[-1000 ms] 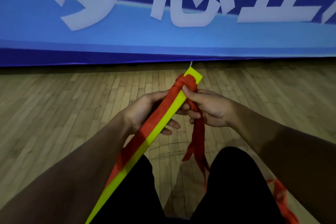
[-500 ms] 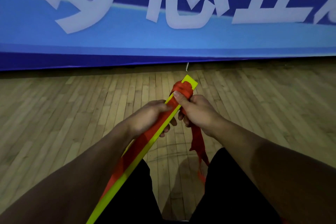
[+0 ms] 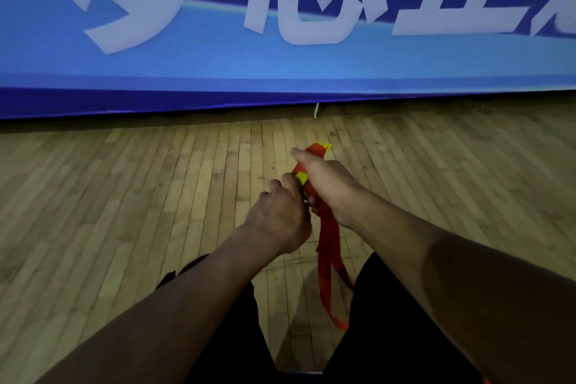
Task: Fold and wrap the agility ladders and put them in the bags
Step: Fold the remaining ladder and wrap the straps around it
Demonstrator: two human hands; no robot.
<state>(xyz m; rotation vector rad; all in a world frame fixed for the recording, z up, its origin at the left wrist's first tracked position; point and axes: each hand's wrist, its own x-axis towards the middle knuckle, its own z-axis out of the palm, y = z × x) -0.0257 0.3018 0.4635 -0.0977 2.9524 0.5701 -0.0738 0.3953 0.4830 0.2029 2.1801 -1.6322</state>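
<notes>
Both forearms are bare from the wrists up to the frame edge, with no sleeve showing. The left hand (image 3: pixel 280 215) and the right hand (image 3: pixel 327 184) wear no gloves, and no ring, watch or band shows on either. The fingernails look short and plain where they can be made out, though the picture is soft there. Below the arms, both legs are covered in plain black cloth (image 3: pixel 389 337), trousers or shorts, I cannot tell which. No print or seam shows on it.
</notes>
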